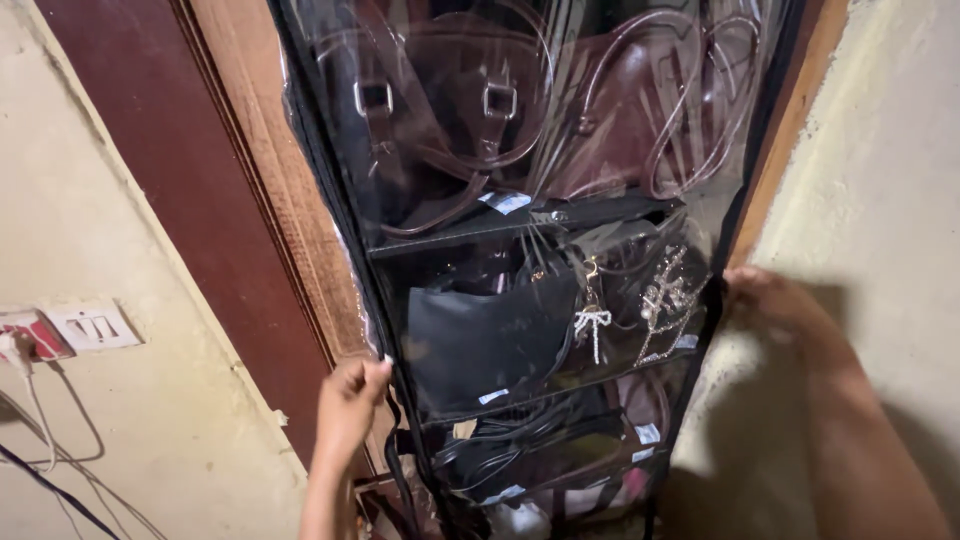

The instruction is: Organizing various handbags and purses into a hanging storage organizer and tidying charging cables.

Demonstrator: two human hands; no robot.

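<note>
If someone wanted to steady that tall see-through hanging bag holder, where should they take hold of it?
Probably by its black side edges, coming in from both sides. The hanging organizer is tall and narrow, its clear front is slack plastic over bags such as the black handbag, and only the bound edges look firm. The left hand is at the left edge and the right hand at the right edge.

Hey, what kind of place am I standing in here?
Probably a room in a home, at a doorway. A clear-pocket hanging organiser full of handbags hangs by a wooden door frame, with a wall switch on the plaster. Your left hand and right hand grip the organiser's edges.
</note>
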